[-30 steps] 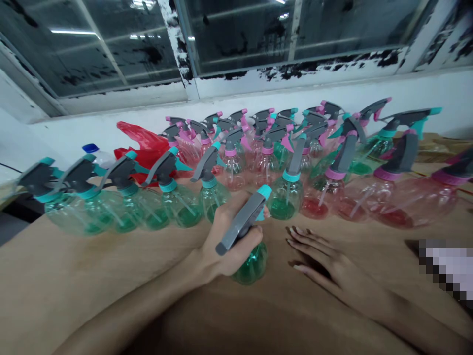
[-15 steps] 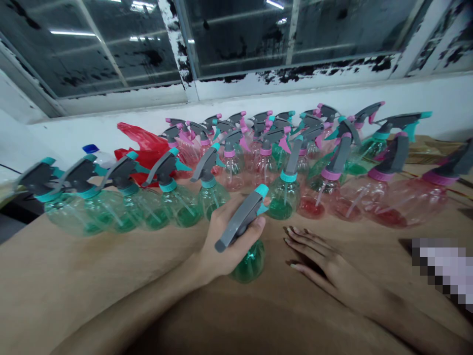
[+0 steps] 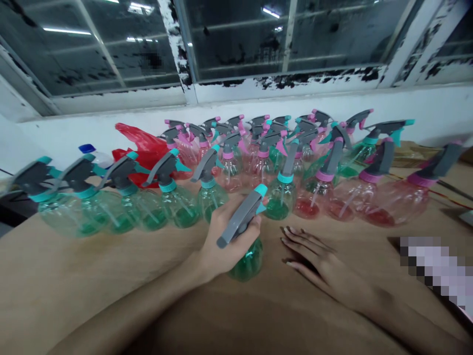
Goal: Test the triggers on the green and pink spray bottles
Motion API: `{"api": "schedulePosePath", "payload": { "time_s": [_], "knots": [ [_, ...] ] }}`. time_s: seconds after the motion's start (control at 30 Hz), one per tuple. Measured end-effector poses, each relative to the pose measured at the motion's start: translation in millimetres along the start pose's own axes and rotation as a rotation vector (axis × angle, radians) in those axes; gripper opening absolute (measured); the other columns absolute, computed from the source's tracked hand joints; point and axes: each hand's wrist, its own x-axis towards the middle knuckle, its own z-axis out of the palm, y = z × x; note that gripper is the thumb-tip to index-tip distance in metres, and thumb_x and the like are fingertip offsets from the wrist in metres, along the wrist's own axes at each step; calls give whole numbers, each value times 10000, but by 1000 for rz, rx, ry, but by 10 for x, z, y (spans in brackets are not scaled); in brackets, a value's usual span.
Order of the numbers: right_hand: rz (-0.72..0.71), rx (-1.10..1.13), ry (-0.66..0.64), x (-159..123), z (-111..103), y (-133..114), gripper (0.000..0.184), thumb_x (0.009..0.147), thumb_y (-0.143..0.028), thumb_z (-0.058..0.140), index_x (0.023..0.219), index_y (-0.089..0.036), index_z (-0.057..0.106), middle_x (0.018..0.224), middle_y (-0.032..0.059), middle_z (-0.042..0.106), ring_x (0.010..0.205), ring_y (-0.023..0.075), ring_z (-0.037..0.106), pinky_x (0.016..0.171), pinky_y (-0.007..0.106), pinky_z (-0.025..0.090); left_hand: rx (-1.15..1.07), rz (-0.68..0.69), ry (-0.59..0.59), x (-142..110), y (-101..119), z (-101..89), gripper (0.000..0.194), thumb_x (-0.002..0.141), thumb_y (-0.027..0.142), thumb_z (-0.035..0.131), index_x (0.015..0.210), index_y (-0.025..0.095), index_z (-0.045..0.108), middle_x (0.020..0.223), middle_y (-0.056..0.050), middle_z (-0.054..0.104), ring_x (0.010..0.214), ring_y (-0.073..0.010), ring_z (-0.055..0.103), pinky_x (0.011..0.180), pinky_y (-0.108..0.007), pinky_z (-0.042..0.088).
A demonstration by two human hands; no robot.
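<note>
So our left hand (image 3: 232,236) is wrapped around a green spray bottle (image 3: 247,265), gripping it up by the neck under the grey trigger head (image 3: 242,217). It's in the near middle of the surface (image 3: 111,281), pretty much upright, with the teal nozzle (image 3: 261,190) aimed far and a bit right. Can't tell if the base is fully planted. Our right hand (image 3: 323,264) is just chilling palm-down to the right of it, fingers loosely spread, gripping nothing.

Past our hands we've got a row of green bottles (image 3: 185,209) on the left, one teal-collared bottle (image 3: 278,203) near the middle, then some pink bottles (image 3: 401,204) to the right. There's a red plastic bag (image 3: 142,148) behind the left row, and a window (image 3: 240,44) at the far side.
</note>
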Motion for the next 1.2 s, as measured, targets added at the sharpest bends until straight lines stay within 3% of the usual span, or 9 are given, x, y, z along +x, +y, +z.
{"api": "schedulePosePath", "payload": {
  "time_s": [0.2,0.4,0.53,0.7,0.87,0.93,1.1,1.2],
  "knots": [
    [37,83,55,41,-52,-100,454,867,-386,489,1290,-226,454,1318,68,514,1226,240,444,1002,484,392,-16,3,17,-8,-4,26,70,802,229,487,823,198,546,841,-49,592,827,-204,595,788,-377,495],
    [128,308,45,207,-273,-478,482,840,-423,509,1288,-270,421,1264,65,554,1139,235,529,917,437,472,47,26,74,-16,7,10,147,845,279,483,900,188,585,853,-56,620,775,-193,601,765,-371,495],
    [106,314,170,444,-353,-734,551,802,-469,536,1282,-228,413,1202,111,576,1118,280,530,869,459,485,39,59,89,-11,-26,17,192,850,314,513,987,189,562,916,-63,623,877,-205,600,826,-384,479],
    [69,131,340,716,-281,-943,737,745,-594,540,1241,-60,432,1135,206,582,1079,332,524,873,479,452,-47,-4,21,-21,-24,-6,356,827,404,560,1117,202,511,1090,-88,591,990,-215,577,889,-396,456],
    [98,-8,365,840,-261,-944,594,758,-610,508,1056,-98,558,993,184,611,942,329,552,780,494,454,100,6,-90,64,8,-271,726,709,487,668,1309,228,350,1313,-117,467,1174,-278,469,973,-454,384],
    [105,-51,359,889,-299,-899,574,765,-605,502,1045,-109,567,976,173,604,921,326,540,756,490,451,205,0,-133,119,20,-436,786,673,512,683,1323,230,343,1346,-127,440,1212,-308,431,978,-485,369],
    [154,-140,356,1078,-359,-792,567,746,-550,574,1085,-95,556,1019,171,586,947,324,511,749,455,448,373,11,-297,170,92,-816,570,766,381,617,1283,256,414,1335,-79,477,1194,-277,469,932,-429,425],
    [203,-187,351,1200,-351,-755,579,724,-510,625,1092,-68,556,998,178,602,949,331,512,760,454,442,450,6,-297,129,145,-959,509,788,397,591,1260,281,441,1254,-61,552,1094,-263,551,883,-402,460]
  ]
}}
